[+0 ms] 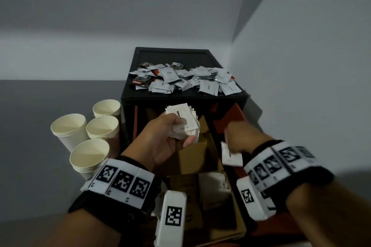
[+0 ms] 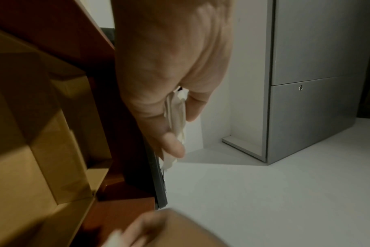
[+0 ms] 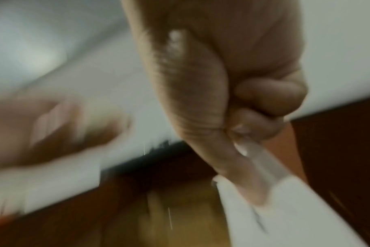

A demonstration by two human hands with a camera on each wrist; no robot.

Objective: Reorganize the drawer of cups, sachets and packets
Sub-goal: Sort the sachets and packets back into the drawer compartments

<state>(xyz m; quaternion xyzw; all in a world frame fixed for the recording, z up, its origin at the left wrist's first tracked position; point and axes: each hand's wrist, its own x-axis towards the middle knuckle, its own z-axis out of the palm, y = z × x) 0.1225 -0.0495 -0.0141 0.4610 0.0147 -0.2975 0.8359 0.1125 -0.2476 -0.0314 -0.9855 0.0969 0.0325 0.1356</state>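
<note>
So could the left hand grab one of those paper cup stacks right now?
Probably not yet: the left hand already grips a bundle of white sachets. The paper cup stacks stand unobstructed just to its left, beside the cabinet.

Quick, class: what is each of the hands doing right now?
Left hand: closed round a stack of white sachets.
Right hand: closed, pinching a single white sachet over the open drawer.
</note>
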